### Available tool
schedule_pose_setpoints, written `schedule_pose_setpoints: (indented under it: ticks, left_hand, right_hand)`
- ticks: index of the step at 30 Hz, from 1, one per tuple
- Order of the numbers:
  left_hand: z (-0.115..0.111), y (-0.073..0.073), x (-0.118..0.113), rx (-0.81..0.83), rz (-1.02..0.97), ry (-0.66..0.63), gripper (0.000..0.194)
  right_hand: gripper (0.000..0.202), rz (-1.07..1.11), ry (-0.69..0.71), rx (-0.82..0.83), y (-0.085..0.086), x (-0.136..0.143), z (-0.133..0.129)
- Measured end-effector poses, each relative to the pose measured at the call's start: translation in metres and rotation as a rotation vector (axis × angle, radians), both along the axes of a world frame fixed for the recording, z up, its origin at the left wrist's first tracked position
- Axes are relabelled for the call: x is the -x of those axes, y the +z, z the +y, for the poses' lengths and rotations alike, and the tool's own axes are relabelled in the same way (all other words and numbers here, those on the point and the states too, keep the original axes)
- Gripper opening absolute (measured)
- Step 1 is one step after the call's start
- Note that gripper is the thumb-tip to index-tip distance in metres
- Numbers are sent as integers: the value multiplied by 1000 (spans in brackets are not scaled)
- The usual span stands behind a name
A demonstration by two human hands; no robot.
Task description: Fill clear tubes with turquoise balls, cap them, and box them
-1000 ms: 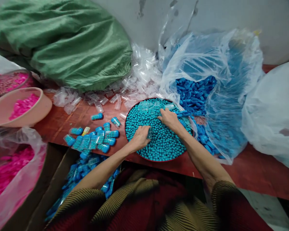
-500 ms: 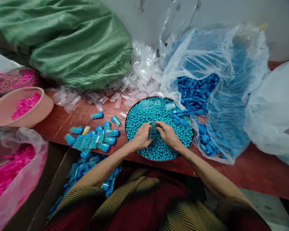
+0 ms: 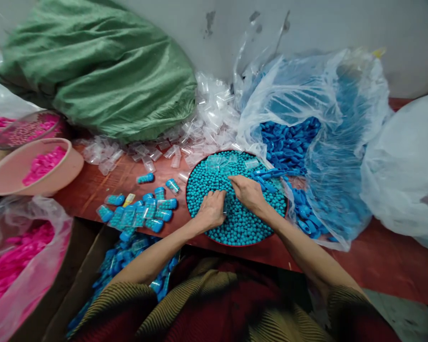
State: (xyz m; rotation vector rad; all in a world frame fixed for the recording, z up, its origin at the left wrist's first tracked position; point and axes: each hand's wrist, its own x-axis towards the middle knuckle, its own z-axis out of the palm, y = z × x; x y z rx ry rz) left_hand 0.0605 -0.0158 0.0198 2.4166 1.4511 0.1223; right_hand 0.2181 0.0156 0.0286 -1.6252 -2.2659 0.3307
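My left hand [image 3: 213, 209] is closed around a small clear plastic tube [image 3: 225, 207], which is mostly hidden by the fingers, low over a round tub [image 3: 187, 190] of turquoise beads [image 3: 249, 223]. My right hand [image 3: 248, 194] hovers above the same beads, apart from the left, fingers bent and fingertips pinched; whatever is between them cannot be made out. Several empty clear tubes [image 3: 219, 164] lie on the beads at the far side. Blue plastic caps [image 3: 267, 178] rest on the tub's right side, close to my right hand.
Bead-filled tubes with blue caps [image 3: 139, 214] lie left of the tub; more fill a box [image 3: 128, 256] below the table edge. Clear tubes [image 3: 214, 109] pile behind, beside a green sack [image 3: 110, 71]. A plastic bag [image 3: 342, 142] of blue parts stands right. Pink parts [image 3: 44, 164] sit left.
My hands have moved apart: the left has turned and dropped slightly with the tube, while the right has come away from it. The whole view has shifted a little downward.
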Motion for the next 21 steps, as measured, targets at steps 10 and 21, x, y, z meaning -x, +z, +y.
schedule_pose_setpoints:
  ticks: [10,21]
  left_hand:
    - [2,-10,13,-37,-208,-3,52]
    - [11,-17,15,2,-256,-121,60]
  right_hand:
    - [34,-143,36,-8,-6,6,47]
    - [21,315,30,121,-24,-1,3]
